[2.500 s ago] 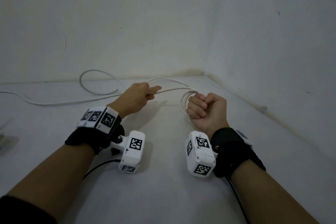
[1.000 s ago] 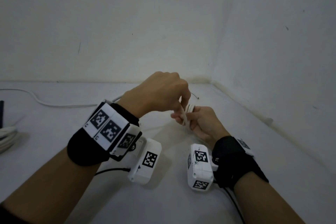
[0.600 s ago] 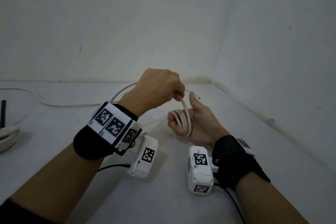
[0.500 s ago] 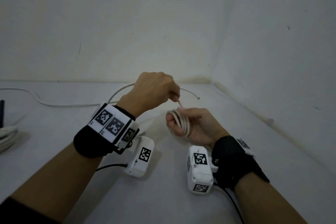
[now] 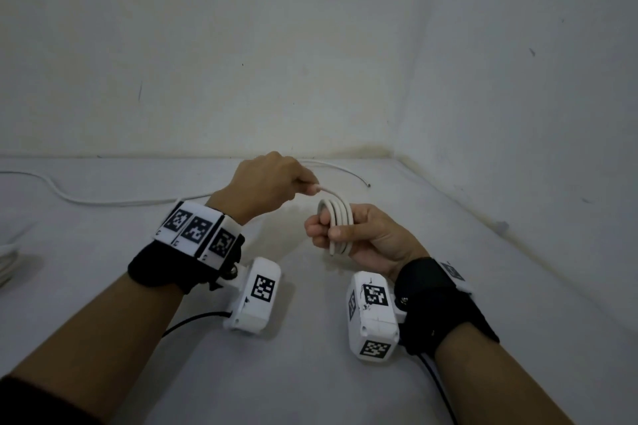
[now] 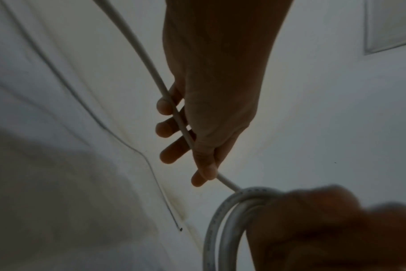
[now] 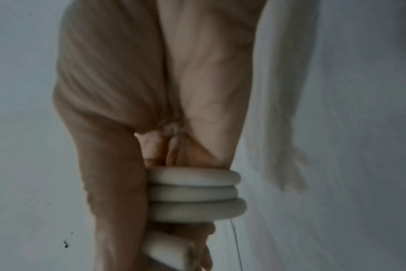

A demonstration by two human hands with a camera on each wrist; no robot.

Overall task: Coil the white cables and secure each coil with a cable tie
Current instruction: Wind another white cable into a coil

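Observation:
My right hand (image 5: pixel 331 233) holds a small coil of white cable (image 5: pixel 336 216) upright above the table, thumb across its turns. In the right wrist view the coil (image 7: pixel 194 192) shows three stacked turns, with a cut cable end (image 7: pixel 167 245) under the fingers. My left hand (image 5: pixel 305 183) is just up and left of the coil and pinches the loose cable (image 5: pixel 324 188) that leads into it. In the left wrist view my fingers (image 6: pixel 167 128) curl round that cable (image 6: pixel 151 73), which runs down to the coil (image 6: pixel 220 220).
The loose cable (image 5: pixel 103 201) trails left across the white table (image 5: pixel 310 373). Another white coil (image 5: pixel 5 259) lies at the left edge. A thin strand with a dark tip (image 5: pixel 368 185) lies behind the hands. Walls meet in a corner at the back right.
My left hand laid another turn on the coil, then drew back up and to the left along the cable. My right thumb closed over the turns.

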